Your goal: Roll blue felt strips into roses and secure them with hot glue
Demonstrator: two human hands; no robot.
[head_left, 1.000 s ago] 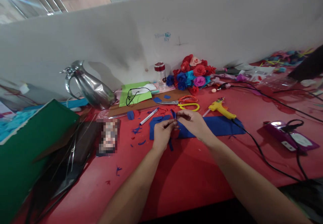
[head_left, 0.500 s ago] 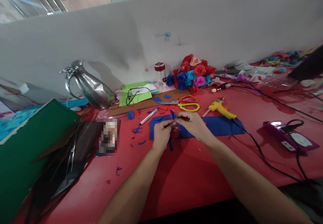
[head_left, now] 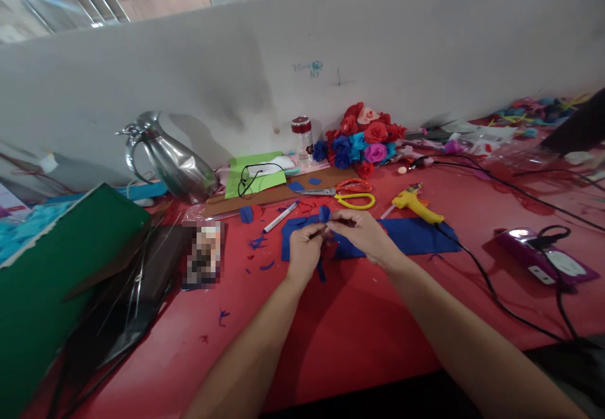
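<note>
A small rolled blue paper piece (head_left: 324, 213), like a flower bud, stands up between my fingertips. My left hand (head_left: 305, 247) pinches it low down from the left. From the right, the thumb and fingers of my right hand (head_left: 362, 231) are closed on it too. Fingers hide its lower part. Beneath both hands lies a long blue paper strip (head_left: 416, 237). A white marker (head_left: 280, 217) and blue scraps (head_left: 258, 242) are left of my hands. Beyond them rest scissors (head_left: 353, 200) with red and yellow handles.
A yellow glue gun (head_left: 416, 203) with a black cord lies at right, near a purple power box (head_left: 548, 255). Paper roses (head_left: 362, 138), a jar (head_left: 302, 138) and a steel jug (head_left: 172, 160) stand by the wall. A green board (head_left: 70, 293) leans at left.
The blue piece has turned slightly between my fingertips and shows a broader, rounder face. Both hands stay in nearly the same place, and the view has shifted a little.
</note>
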